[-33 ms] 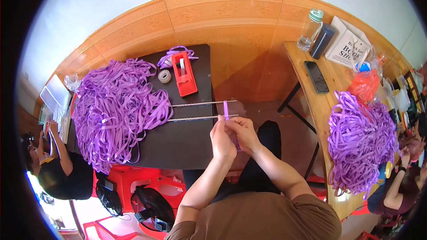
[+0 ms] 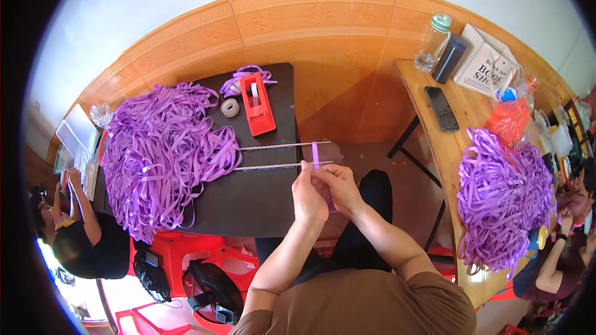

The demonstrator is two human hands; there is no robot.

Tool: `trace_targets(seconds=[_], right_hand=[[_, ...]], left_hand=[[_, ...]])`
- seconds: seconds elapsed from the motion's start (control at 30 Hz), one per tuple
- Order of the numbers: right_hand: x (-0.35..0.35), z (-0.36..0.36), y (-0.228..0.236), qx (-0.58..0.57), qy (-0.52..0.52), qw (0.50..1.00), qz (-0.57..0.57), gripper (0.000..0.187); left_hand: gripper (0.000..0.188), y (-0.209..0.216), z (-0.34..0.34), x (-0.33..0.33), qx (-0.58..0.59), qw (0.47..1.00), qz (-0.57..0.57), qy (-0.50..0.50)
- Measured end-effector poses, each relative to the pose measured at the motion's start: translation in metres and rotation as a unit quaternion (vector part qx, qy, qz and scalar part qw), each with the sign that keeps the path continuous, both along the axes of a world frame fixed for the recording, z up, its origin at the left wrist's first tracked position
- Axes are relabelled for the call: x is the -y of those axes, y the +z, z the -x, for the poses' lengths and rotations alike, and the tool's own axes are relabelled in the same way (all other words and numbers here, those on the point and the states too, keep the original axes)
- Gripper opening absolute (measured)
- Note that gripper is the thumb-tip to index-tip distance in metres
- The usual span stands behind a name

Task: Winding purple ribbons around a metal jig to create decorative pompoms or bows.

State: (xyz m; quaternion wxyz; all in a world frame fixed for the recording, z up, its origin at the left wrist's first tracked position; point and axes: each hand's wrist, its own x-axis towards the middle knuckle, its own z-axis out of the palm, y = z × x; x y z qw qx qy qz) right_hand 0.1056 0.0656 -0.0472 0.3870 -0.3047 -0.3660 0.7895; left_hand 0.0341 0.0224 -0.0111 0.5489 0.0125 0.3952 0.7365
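Note:
Two thin, pale, twisted-looking rods (image 2: 273, 147) reach from a large purple ribbon heap (image 2: 164, 149) past the right edge of the dark table. Around their outer ends runs a strip of purple ribbon (image 2: 315, 152). My left hand (image 2: 309, 195) is closed at the nearer rod, thumb and fingertips pinched at the ribbon's lower end. Right beside it, my right hand (image 2: 340, 187) pinches the same ribbon, its fingertips nearly touching the left ones. More purple ribbon hangs below, mostly hidden behind the hands.
On the dark table (image 2: 248, 205) stand a red tape dispenser (image 2: 259, 115), a tape roll (image 2: 230, 108) and a small ribbon bundle (image 2: 233, 84). The wooden table (image 2: 428, 118) at right holds a phone (image 2: 441, 108), bottles and another ribbon heap (image 2: 506, 205). People sit at both sides.

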Motion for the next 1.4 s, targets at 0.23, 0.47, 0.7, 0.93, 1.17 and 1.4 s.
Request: trace_targets(seconds=[0.23, 0.47, 0.7, 0.93, 1.17, 1.4], right_hand=[[-0.001, -0.007, 0.007, 0.035, 0.023, 0.999, -0.031, 0.015], [-0.029, -0.015, 0.048, 0.065, -0.134, 0.964, -0.221, 0.011], [-0.079, 0.09, 0.067, 0.126, 0.019, 0.975, -0.184, 0.014], [-0.114, 0.159, 0.067, 0.344, 0.031, 0.898, -0.271, 0.029], [-0.11, 0.168, 0.062, 0.206, -0.032, 0.959, -0.192, 0.008], [-0.08, 0.159, 0.105, 0.087, -0.003, 0.983, -0.16, 0.006]], left_hand=[[0.056, 0.024, 0.02, 0.004, 0.047, 0.992, 0.029, -0.117], [0.07, 0.015, 0.028, 0.007, 0.098, 0.987, 0.008, -0.126], [0.077, 0.008, 0.031, 0.014, 0.131, 0.98, -0.052, -0.139], [0.081, 0.006, 0.033, 0.014, 0.171, 0.972, -0.075, -0.144], [0.066, 0.016, 0.032, 0.013, 0.182, 0.971, -0.067, -0.142], [0.059, 0.024, 0.033, 0.017, 0.173, 0.973, -0.068, -0.136]])
